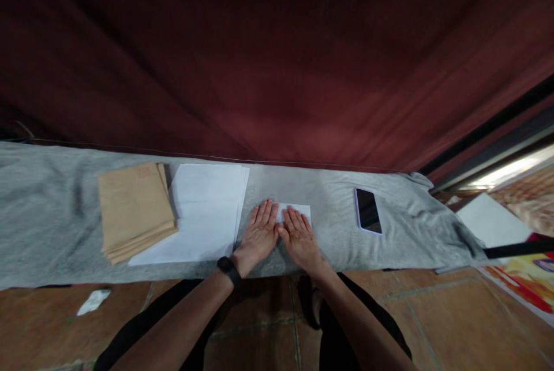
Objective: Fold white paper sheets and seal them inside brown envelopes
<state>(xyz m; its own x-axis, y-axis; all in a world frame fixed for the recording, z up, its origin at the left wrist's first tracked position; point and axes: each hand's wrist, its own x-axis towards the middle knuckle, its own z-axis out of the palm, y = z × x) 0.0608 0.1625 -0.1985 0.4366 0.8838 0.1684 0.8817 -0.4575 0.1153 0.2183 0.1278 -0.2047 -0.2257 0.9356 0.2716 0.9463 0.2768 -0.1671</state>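
The small white paper lies on the grey cloth, under the fingers of both hands, its far edge and far right corner showing beyond the fingertips. The left hand and right hand rest flat side by side, fingers extended (neither is curled around anything). Left of them lie large white sheets and a brown paper stack; to the right, a phone.
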